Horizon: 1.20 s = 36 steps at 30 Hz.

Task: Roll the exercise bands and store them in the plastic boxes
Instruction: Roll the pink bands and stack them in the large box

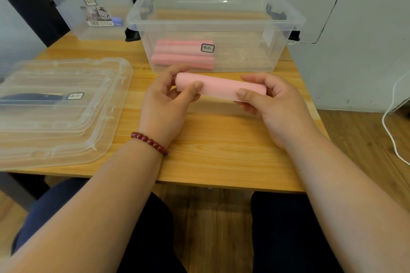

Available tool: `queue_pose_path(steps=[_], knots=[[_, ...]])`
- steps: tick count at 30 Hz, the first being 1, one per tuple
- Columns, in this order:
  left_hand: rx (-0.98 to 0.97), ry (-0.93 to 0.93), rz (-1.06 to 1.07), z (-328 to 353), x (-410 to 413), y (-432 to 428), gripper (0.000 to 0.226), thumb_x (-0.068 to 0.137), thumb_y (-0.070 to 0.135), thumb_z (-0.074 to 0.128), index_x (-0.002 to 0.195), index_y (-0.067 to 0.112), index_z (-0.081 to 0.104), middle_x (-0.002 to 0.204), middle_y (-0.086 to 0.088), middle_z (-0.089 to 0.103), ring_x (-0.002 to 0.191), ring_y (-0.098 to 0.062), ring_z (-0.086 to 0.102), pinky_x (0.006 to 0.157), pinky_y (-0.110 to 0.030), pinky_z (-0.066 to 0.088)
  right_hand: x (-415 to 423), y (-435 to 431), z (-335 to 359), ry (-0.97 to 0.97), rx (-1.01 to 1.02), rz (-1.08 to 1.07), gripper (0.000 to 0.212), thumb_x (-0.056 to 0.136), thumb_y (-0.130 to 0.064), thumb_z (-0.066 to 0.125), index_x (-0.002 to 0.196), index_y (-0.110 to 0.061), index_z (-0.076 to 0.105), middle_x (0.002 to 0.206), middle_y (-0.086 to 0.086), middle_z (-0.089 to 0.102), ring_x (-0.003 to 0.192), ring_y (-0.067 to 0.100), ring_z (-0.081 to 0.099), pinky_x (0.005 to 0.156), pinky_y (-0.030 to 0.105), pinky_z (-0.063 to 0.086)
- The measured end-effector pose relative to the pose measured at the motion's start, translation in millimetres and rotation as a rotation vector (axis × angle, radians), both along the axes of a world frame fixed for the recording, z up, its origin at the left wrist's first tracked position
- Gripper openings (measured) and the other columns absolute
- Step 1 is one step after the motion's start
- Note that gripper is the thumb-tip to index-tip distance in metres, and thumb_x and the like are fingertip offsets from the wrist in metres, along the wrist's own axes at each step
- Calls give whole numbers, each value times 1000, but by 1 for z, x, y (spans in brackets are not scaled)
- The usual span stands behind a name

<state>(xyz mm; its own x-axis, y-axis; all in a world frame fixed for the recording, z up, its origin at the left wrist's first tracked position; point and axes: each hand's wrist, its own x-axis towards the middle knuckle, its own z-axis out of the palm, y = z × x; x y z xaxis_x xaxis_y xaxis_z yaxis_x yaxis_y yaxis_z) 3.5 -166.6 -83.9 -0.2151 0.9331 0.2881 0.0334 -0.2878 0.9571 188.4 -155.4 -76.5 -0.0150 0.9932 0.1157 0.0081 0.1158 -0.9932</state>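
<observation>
A rolled pink exercise band (218,87) hangs just above the wooden table, held level between both hands. My left hand (167,104) pinches its left end with thumb on top and fingers behind. Its right end sits in the curled fingers and thumb of my right hand (274,104). Right behind the roll stands a clear plastic box (244,26) without a lid, and several rolled pink bands (177,53) lie in its left half.
Clear lids (60,115) are stacked on the table's left side. A second clear box (97,4) holding a purple item stands at the back left. The wooden table (221,150) ends near my lap; a white cable (390,131) trails over the floor at right.
</observation>
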Motion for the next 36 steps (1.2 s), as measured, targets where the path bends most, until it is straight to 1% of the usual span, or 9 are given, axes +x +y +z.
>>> queue_pose_path(steps=[2,4,6,10,18,23,27,31,36], knots=[[14,90,35,-1,-2,1,32,90,14,67,112,35,57,104,15,61,92,-1,65,84,-25,55,-2,1,2,24,-12,-15,20,84,-4,71,94,-21,69,94,0,68,80,11,69,77,29,58],[21,296,83,0,-5,3,35,91,25,65,121,39,53,115,15,57,103,-4,59,90,-17,49,-3,0,6,55,-18,-23,18,84,-2,70,92,-18,69,89,0,69,76,11,70,76,27,59],[73,498,119,6,-11,4,41,92,27,63,132,28,51,123,14,50,112,-3,51,91,-10,43,-3,1,9,67,-17,-24,17,84,-1,70,91,-16,69,86,-1,70,74,12,70,76,27,59],[235,839,152,22,-30,10,42,95,30,57,135,17,52,127,8,48,119,-12,48,100,-25,40,-7,7,14,59,-31,-21,15,85,-3,70,91,-15,68,85,0,69,74,13,69,76,28,59],[314,1144,266,57,-77,47,40,100,27,38,132,8,54,135,-13,51,127,-31,44,109,-39,33,-23,16,26,121,-44,-6,15,85,1,68,95,-10,67,87,4,68,69,13,68,72,23,58],[156,1253,184,64,-93,64,41,105,25,33,142,12,44,149,-8,40,139,-26,30,116,-37,19,-27,24,33,99,-27,-6,14,86,-1,68,94,-12,68,88,3,69,73,15,70,76,27,59],[102,1152,148,57,-96,67,42,105,26,32,145,15,41,152,-6,37,143,-23,25,118,-35,15,-30,31,36,62,-10,-2,18,85,0,68,92,-16,67,84,-1,68,70,10,68,81,33,59],[102,1110,155,53,-94,69,43,105,28,32,144,14,43,151,-6,39,144,-24,25,118,-36,15,-33,34,35,66,-8,-11,19,85,1,68,91,-17,68,84,-3,68,71,8,68,84,35,58],[138,1095,157,56,-95,71,46,102,31,29,139,12,49,143,-7,48,138,-26,33,115,-33,19,-33,38,46,63,36,-12,18,87,-4,68,90,-21,69,83,-11,71,78,8,70,80,28,58]])
